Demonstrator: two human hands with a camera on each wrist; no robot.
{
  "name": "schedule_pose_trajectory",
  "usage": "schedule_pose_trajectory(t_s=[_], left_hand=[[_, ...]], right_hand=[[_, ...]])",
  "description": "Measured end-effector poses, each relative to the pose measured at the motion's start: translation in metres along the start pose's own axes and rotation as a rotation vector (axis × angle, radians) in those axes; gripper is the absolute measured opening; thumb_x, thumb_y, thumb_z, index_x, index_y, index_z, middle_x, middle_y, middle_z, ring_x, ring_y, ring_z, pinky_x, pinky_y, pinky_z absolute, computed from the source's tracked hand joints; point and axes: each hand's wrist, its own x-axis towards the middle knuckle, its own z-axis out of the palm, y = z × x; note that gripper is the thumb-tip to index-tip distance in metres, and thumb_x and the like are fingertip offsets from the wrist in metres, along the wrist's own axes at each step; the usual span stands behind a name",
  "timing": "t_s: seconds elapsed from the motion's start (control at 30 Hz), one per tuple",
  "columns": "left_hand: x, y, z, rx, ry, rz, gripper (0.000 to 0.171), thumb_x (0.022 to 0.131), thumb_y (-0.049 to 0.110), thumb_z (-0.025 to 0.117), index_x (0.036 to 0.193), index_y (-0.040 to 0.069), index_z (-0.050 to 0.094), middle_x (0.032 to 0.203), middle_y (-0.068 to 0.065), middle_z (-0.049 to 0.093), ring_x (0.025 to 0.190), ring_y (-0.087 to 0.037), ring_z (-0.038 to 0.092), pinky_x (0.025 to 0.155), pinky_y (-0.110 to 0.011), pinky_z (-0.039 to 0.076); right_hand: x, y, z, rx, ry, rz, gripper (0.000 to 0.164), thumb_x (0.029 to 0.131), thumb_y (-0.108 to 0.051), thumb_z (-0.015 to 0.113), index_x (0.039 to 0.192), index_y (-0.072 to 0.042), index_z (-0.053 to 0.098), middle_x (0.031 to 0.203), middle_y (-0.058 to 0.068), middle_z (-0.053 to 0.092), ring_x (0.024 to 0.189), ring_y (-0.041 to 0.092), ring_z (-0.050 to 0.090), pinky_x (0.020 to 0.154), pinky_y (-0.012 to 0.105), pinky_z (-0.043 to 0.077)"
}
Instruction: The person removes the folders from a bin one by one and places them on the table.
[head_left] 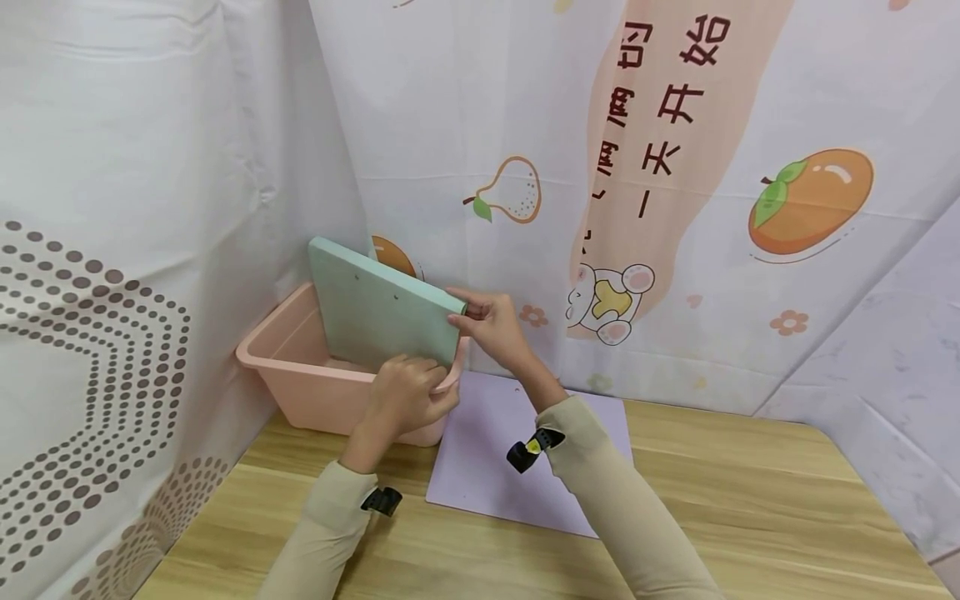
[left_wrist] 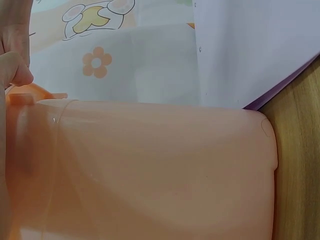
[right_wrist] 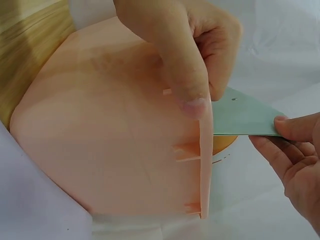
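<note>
A mint-green folder (head_left: 375, 312) stands tilted inside a pink plastic bin (head_left: 322, 400), its upper part rising above the rim. My right hand (head_left: 489, 327) pinches the folder's upper right corner between thumb and fingers, as the right wrist view also shows for the green sheet (right_wrist: 245, 115). With my left hand (head_left: 408, 392) I grip the bin's near right rim, the thumb (right_wrist: 192, 85) pressed on the outer wall. The bin's side wall (left_wrist: 160, 160) fills most of the left wrist view. The folder's lower edge is hidden behind the bin's front wall.
Right of the bin, a flat lilac board (head_left: 502, 475) lies on the wooden table (head_left: 735, 492), partly under my right forearm. A printed white curtain (head_left: 450, 108) hangs close behind the table, and another dotted cloth (head_left: 97, 333) hangs on the left.
</note>
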Motion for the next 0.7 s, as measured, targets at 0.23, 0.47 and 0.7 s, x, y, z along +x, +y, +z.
schedule_pose_trajectory(t_s=[0.23, 0.47, 0.7], left_hand=[[0.001, 0.001, 0.0, 0.006, -0.01, -0.005, 0.035, 0.08, 0.034, 0.066, 0.054, 0.017, 0.05, 0.05, 0.006, 0.043, 0.048, -0.008, 0.032, 0.048, -0.023, 0.024], [0.002, 0.002, 0.0, 0.003, -0.005, 0.0, 0.033, 0.079, 0.033, 0.067, 0.055, 0.017, 0.05, 0.05, 0.005, 0.045, 0.047, -0.009, 0.036, 0.048, -0.024, 0.029], [0.001, 0.003, -0.002, 0.001, -0.018, -0.006, 0.038, 0.079, 0.033, 0.069, 0.055, 0.017, 0.045, 0.05, 0.006, 0.037, 0.048, -0.009, 0.03, 0.05, -0.024, 0.024]], right_hand=[[0.001, -0.012, -0.006, 0.026, 0.06, -0.058, 0.042, 0.086, 0.014, 0.067, 0.128, 0.01, 0.064, 0.112, 0.034, 0.069, 0.1, 0.045, 0.072, 0.076, 0.034, 0.061], [-0.001, -0.025, -0.016, 0.075, 0.116, -0.069, 0.043, 0.085, 0.015, 0.068, 0.128, 0.011, 0.063, 0.116, 0.033, 0.068, 0.104, 0.045, 0.071, 0.076, 0.033, 0.061], [-0.006, -0.027, -0.03, 0.176, 0.22, -0.056, 0.044, 0.083, 0.019, 0.067, 0.126, 0.014, 0.062, 0.123, 0.033, 0.064, 0.111, 0.045, 0.067, 0.079, 0.034, 0.06]])
